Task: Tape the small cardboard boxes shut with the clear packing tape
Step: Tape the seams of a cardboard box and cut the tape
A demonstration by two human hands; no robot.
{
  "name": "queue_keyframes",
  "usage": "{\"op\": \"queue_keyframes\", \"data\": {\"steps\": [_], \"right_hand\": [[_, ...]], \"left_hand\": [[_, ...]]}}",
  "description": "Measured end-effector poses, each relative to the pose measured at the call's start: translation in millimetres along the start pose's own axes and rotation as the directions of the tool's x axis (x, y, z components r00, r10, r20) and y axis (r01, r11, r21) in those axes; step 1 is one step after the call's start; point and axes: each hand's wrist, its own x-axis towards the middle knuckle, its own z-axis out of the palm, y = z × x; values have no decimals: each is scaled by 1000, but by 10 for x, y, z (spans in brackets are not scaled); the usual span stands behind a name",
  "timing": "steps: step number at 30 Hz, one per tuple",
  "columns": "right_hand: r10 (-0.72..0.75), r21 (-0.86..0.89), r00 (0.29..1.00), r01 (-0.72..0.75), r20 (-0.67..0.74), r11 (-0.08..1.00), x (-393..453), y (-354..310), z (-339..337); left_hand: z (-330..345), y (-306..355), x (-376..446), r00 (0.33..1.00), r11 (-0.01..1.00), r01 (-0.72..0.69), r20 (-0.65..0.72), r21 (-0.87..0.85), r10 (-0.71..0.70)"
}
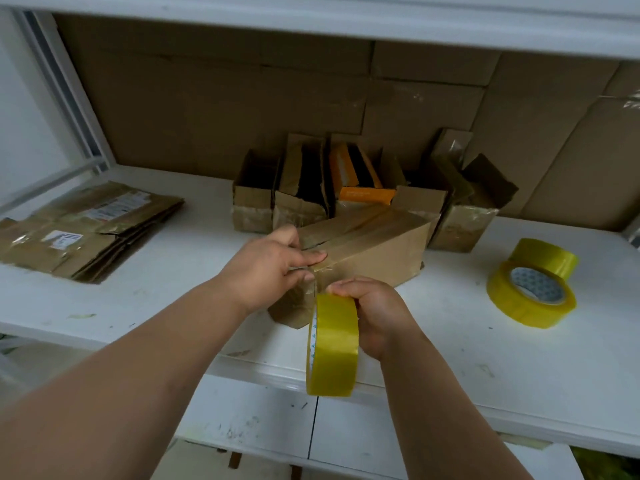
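Closed brown cardboard box (367,247) lies lengthwise on the shelf; yellowish tape roll (332,344) upright at its near end.

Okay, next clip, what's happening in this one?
A person is taping a small cardboard box on a white shelf. The left hand presses on the box's near top edge, fingers laid flat, while the right hand grips a tape roll held at the box's near end. Behind it stands a row of open boxes. Two spare rolls lie to the right, and a pile of flattened boxes to the left.
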Motion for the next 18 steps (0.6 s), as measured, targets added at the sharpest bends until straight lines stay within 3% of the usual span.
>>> {"op": "queue_keyframes", "data": {"steps": [7,13,18], "right_hand": [[-92,-31,994,90,-58,995,2,41,24],[-118,38,993,118,-1,992,-50,39,63],[-142,66,989,144,-40,987,-52,17,87]], "left_hand": [[-27,-5,9,999,995,-15,43,95,11],[-12,35,-3,1000,998,-1,14,70,0],[31,38,-44,1000,998,27,-16,52,-26]]}}
